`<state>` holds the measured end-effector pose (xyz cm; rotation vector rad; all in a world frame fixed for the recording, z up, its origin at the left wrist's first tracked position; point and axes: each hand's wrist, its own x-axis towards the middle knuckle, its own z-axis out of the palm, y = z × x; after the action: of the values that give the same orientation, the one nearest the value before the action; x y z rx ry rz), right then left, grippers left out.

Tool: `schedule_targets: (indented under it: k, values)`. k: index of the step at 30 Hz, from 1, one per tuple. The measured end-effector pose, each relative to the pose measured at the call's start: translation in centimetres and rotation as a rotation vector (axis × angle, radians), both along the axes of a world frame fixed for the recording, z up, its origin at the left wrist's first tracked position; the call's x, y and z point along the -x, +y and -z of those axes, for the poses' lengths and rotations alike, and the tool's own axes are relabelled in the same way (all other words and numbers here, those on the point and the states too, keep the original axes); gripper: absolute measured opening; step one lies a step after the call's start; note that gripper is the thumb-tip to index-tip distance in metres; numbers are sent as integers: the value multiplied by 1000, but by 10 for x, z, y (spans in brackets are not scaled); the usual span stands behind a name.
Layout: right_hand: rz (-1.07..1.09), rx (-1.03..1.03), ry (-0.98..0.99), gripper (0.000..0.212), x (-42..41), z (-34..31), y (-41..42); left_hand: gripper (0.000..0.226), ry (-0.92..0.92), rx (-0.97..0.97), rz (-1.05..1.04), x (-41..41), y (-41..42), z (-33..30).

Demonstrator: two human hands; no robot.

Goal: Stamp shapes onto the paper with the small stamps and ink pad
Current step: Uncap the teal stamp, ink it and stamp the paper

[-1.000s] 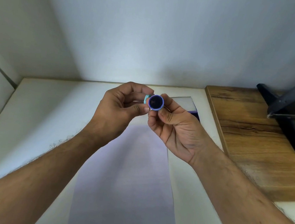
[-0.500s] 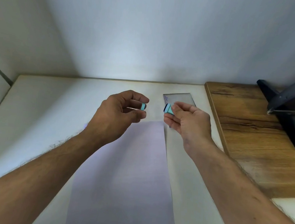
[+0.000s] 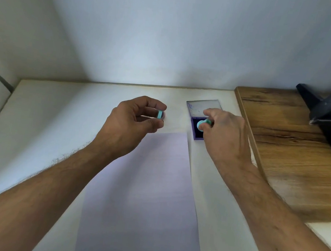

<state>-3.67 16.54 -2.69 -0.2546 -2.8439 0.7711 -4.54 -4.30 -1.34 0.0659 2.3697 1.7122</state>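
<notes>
A sheet of pale paper lies lengthwise on the white table between my arms. Beyond its far right corner sits a purple ink pad with its clear lid folded back. My right hand holds a small teal stamp by its body, pressed down onto the dark pad. My left hand hovers above the table left of the pad and pinches a teal stamp cap between thumb and fingers.
A raised wooden board borders the white table on the right and carries a black stand. A grey wall rises directly behind the table. The table's front edge runs close to my right forearm.
The two hands pulled the cap off the stamp and moved apart. My right hand carried the stamp down and right onto the ink pad, while my left hand stayed with the cap.
</notes>
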Motion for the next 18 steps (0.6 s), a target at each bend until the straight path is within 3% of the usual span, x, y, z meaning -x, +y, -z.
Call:
schedule_targets:
  k: [8,13,18]
  values:
    - [-20,22,-60,23,0,10,0,26,0,-10,-10,2,-4,1]
    - [-25,-6,2,21,3,11,0,26,2,-5,-24,2,-5,-1]
    - [28,108,39,13,3,16,3,29,9,-21,-37,2,-6,-4]
